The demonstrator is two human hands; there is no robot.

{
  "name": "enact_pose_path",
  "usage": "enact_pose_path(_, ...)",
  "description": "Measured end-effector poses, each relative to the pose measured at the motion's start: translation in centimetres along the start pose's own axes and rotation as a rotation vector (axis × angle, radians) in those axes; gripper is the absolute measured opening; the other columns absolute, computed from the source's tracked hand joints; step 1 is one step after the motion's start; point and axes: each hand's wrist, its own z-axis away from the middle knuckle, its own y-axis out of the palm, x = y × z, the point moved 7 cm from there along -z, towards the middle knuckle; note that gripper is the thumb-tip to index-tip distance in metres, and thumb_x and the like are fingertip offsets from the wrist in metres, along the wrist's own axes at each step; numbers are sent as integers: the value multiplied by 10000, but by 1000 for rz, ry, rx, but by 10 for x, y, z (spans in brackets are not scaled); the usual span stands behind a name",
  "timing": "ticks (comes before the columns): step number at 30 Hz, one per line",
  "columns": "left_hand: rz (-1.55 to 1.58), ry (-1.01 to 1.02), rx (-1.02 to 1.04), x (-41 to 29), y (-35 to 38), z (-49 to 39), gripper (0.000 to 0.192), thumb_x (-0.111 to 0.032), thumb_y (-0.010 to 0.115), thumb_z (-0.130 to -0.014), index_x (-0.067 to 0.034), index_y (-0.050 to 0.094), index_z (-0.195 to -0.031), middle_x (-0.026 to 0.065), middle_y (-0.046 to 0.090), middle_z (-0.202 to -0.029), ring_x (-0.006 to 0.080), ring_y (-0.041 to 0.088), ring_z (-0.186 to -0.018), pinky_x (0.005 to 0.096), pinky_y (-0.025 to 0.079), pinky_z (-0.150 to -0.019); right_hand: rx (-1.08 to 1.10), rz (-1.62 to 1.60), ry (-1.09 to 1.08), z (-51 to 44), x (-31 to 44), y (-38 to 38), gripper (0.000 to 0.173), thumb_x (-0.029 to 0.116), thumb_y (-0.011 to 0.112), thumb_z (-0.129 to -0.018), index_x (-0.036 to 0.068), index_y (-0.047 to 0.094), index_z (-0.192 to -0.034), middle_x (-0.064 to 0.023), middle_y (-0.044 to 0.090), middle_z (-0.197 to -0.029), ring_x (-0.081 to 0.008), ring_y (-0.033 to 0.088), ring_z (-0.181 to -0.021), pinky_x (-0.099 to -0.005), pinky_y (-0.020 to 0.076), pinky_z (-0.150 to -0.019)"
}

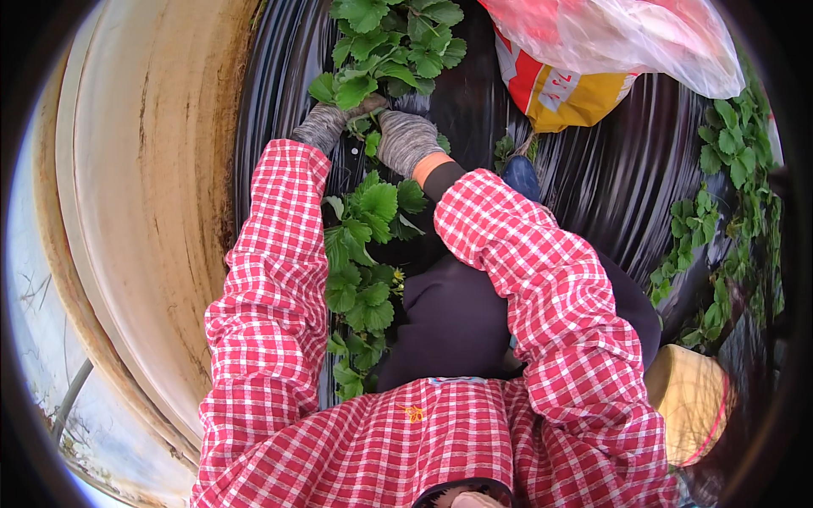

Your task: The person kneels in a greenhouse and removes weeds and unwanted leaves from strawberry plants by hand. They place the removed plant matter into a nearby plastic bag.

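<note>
Grey knitted gloves cover both hands, which meet at the base of a strawberry plant (406, 47) near the top of the view. My left hand (336, 120) reaches under its lower leaves, fingers partly hidden by them. Close beside it, my right hand (406, 140) has its fingertips down among the stems, and small leaves show between the two hands. What the fingers hold, if anything, is hidden. Nearer my body, more strawberry plants (368, 216) grow up through black plastic film (470, 120), one with a small yellow flower (398, 276).
A red, white and yellow printed bag (571, 95) with clear plastic sheeting (673, 44) stands at upper right. Further strawberry plants (730, 146) line the right side. A pale curved sheet wall (152, 190) runs along the left. A yellowish round object (695, 406) lies at lower right.
</note>
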Motion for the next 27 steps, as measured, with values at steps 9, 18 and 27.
enact_pose_path(9, -6, -28, 4, -4, -1, 9, 481, -425, 582, -836, -90, 549, -1181, 66, 563, -1182, 195, 488, -1121, 341, 370, -967, 168, 152, -31, -9, 12, -2, 329, 213, 598, -714, 18, 623, -978, -178, 638, -979, -301, 630, -859, -408, 488, -714)
enact_pose_path(18, -29, -13, -6, -9, 2, 8, 488, -428, 582, -835, -90, 550, -1185, 65, 558, -1191, 196, 476, -1135, 342, 359, -977, 217, 195, 53, -13, 20, -5, 294, 169, 559, -765, 45, 645, -1018, -163, 649, -993, -320, 628, -918, -436, 497, -745)
enact_pose_path(27, -33, 2, 26, -1, -1, 6, 494, -430, 582, -833, -89, 551, -1189, 65, 553, -1200, 197, 465, -1149, 343, 348, -987, 105, -72, -38, -17, -13, 33, 192, 133, 581, -730, 33, 682, -860, -177, 656, -886, -338, 635, -839, -412, 507, -720)
